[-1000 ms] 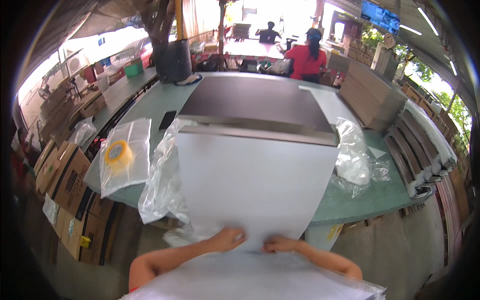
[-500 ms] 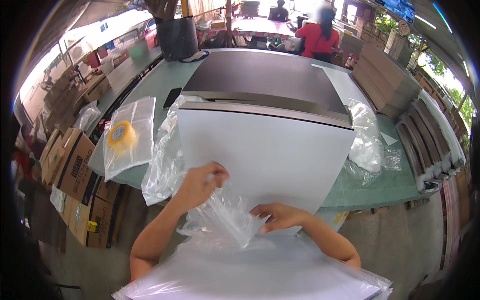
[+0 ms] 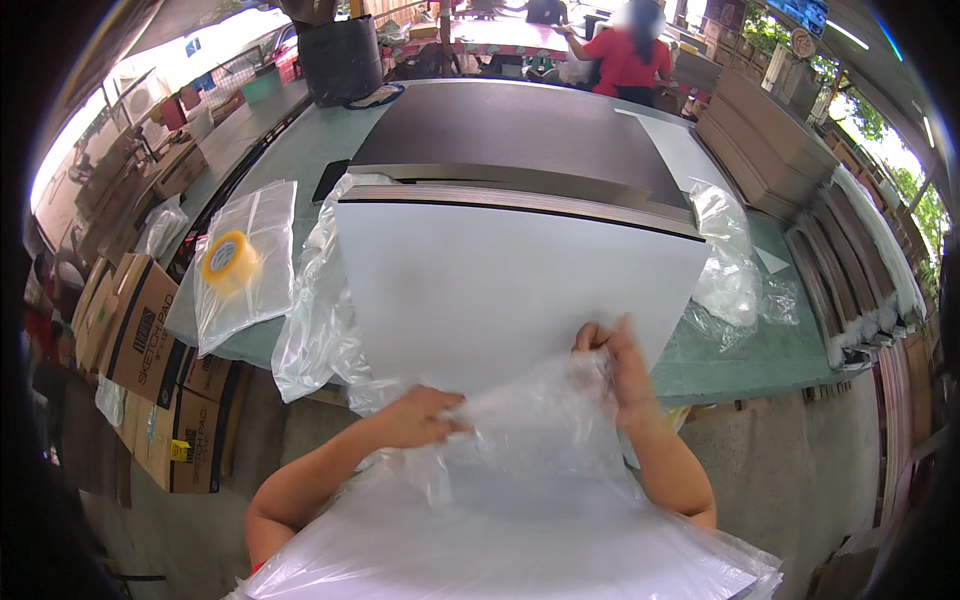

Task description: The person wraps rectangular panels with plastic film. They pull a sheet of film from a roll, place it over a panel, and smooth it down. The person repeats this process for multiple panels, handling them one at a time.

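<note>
A clear plastic bag [image 3: 530, 430] stretches between my hands at its loose end. My left hand [image 3: 420, 415] is closed on one side of the loose film, its fingertips partly hidden in it. Higher up on the other side, my right hand [image 3: 615, 375] grips the film, slightly blurred. The bag's lower part lies over a pale flat sheet [image 3: 500, 565] close to my body. Just beyond my hands, a stack of large boards with a white face [image 3: 520, 280] leans at the table's near edge, and a dark board [image 3: 520, 130] lies behind it.
On the green table [image 3: 740, 365], a roll of yellowish tape [image 3: 230, 263] rests on flat plastic bags [image 3: 255, 305]. Crumpled plastic [image 3: 725, 265] lies right of the boards. Brown boards [image 3: 765, 145] are stacked at right. Cardboard boxes [image 3: 150, 335] stand at left. A person in red [image 3: 620, 60] is farther back.
My right hand has risen, pulling the film up and spreading it. My left hand has come down slightly. The view has shifted a little.
</note>
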Tool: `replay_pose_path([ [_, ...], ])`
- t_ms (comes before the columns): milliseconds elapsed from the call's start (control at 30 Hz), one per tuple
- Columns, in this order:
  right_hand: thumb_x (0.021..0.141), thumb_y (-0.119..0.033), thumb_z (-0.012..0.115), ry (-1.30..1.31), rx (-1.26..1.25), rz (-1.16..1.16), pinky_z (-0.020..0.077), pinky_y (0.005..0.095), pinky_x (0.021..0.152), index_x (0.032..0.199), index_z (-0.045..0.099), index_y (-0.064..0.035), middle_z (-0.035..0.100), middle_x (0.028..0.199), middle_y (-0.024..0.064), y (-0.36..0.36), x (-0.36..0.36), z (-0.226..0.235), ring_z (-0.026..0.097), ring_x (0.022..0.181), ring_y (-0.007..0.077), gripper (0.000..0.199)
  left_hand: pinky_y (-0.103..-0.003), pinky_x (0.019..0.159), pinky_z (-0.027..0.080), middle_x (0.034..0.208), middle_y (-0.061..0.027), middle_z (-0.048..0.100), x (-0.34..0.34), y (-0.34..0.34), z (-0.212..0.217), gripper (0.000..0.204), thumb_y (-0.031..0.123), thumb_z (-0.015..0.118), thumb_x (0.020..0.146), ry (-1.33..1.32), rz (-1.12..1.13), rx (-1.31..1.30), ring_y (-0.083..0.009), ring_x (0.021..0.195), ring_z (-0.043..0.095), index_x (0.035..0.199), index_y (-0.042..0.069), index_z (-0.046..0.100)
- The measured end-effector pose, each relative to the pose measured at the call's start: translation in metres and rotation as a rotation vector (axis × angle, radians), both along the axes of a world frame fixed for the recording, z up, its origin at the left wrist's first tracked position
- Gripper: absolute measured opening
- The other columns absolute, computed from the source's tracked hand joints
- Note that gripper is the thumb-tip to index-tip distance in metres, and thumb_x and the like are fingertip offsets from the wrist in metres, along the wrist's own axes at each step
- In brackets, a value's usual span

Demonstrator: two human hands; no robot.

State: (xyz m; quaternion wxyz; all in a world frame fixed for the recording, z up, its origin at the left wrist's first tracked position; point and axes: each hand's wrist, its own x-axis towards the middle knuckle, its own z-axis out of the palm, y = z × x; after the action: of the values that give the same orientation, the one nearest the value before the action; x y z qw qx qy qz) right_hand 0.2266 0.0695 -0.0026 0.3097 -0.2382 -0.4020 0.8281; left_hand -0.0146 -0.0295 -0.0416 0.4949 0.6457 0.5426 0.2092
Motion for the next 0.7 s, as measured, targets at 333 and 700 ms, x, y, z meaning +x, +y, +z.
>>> replay_pose_path([
  [333,0.069,-0.019,0.068,-0.683,0.573,0.273,0.0420,0.0264,0.061,0.083,0.058,-0.0021,0.057,0.075,0.0062,-0.003,0.039,-0.038,0.053,0.070,0.0121,0.024,-0.026,0.052,0.036,0.055,-0.0017,0.046,-0.043,0.013,0.019,0.046,0.040,0.047,0.083,-0.076,0.412,0.051,-0.0089,0.055,0.042,0.066,-0.002,0.055],
  [700,0.072,-0.022,0.064,-0.670,1.249,0.025,0.0421,0.0261,0.066,0.088,0.057,0.0010,0.058,0.080,0.0100,-0.019,0.008,-0.016,0.054,0.073,0.0147,0.029,-0.028,0.054,0.038,0.057,-0.0072,0.048,-0.006,0.002,0.036,0.042,0.039,0.049,0.082,0.218,0.095,0.062,-0.0147,0.055,0.045,0.068,0.000,0.055],
])
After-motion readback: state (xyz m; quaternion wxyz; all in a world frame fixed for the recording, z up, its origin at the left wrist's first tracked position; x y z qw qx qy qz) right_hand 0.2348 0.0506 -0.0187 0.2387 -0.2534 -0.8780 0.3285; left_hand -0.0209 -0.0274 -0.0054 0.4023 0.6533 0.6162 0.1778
